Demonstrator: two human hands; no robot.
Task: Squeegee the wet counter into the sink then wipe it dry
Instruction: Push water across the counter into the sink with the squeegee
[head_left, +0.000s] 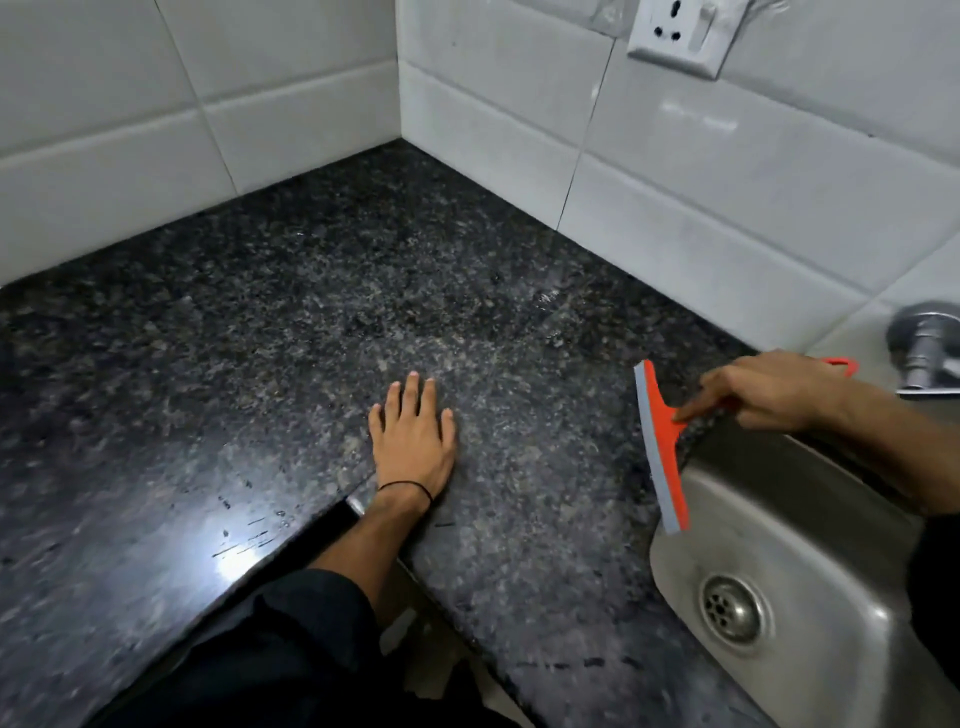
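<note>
Viewpoint: a single head-worn camera, above the speckled black granite tabletop.
Direction: forward and steeply down, toward the white tiled wall corner.
Nearness: close; both forearms enter from the lower edge.
Edges: wide-angle bending, and the stainless steel sink seems cut off at right.

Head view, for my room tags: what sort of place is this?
Likely a kitchen: a granite counter in a corner of tiled wall, a steel sink and a tap.
</note>
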